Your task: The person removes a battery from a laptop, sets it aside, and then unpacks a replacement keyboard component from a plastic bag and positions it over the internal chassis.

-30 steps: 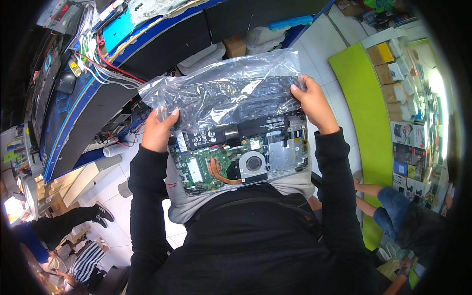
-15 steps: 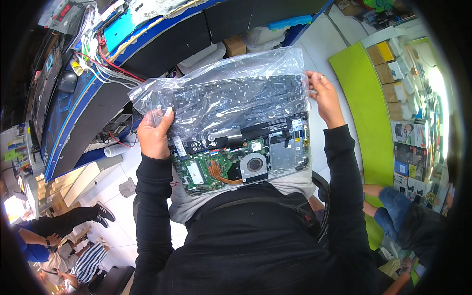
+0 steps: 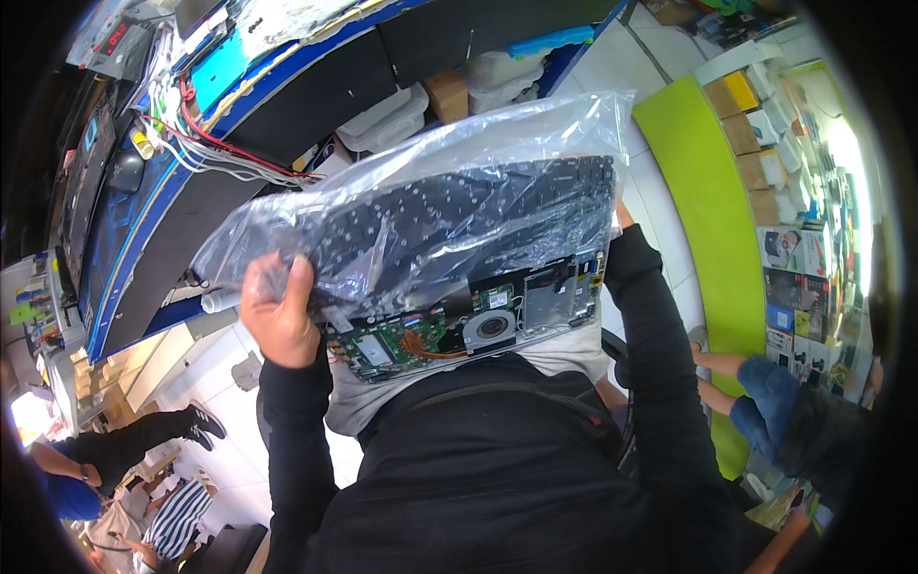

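Across the person's lap (image 3: pixel 356 407), in the head view, lies an opened laptop base (image 3: pixel 552 301), its round fan (image 3: pixel 492 326) showing. Over its far part — tilted, left end lower — a black keyboard (image 3: pixel 459 215) sits in a clear plastic bag (image 3: pixel 535 124). The left hand (image 3: pixel 280 311) pinches the bag's left end, thumb on top; the right hand (image 3: pixel 624 215) is mostly hidden at the other end — its grip cannot be told.

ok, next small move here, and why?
I'd probably raise the bagged keyboard slightly off the open laptop base. In this view it slants across the base's upper part, close to the exposed green circuit board; whether they touch, I can't tell. The left hand pinches its left end; the right hand is mostly hidden at the right end.
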The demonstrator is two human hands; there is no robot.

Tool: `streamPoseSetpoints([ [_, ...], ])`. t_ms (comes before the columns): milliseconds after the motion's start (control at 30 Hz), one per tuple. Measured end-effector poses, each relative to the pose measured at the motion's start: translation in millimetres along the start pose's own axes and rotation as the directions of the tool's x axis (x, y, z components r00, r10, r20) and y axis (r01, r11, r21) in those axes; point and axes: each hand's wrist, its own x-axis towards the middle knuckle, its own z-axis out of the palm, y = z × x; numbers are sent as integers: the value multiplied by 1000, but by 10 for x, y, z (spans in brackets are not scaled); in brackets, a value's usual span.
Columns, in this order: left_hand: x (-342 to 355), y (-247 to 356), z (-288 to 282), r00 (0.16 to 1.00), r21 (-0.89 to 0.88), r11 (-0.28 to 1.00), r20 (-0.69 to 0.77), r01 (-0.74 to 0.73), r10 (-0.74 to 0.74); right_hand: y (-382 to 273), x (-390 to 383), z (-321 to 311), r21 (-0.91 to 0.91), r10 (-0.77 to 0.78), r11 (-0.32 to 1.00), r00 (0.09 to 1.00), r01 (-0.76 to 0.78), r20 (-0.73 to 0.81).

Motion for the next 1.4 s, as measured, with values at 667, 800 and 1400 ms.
streamPoseSetpoints([
  [667,-662,304,-211,986,-274,949,14,-157,167,-736,-1077,-333,529,-295,798,953,288,-73],
  [800,-584,347,-133,990,-267,956,32,-123,137,-894,-1598,-227,475,-448,787,894,394,1],
  [1400,-425,284,-84,992,-212,970,12,-118,124,-959,-1549,-77,243,-238,923,938,299,-253],
])
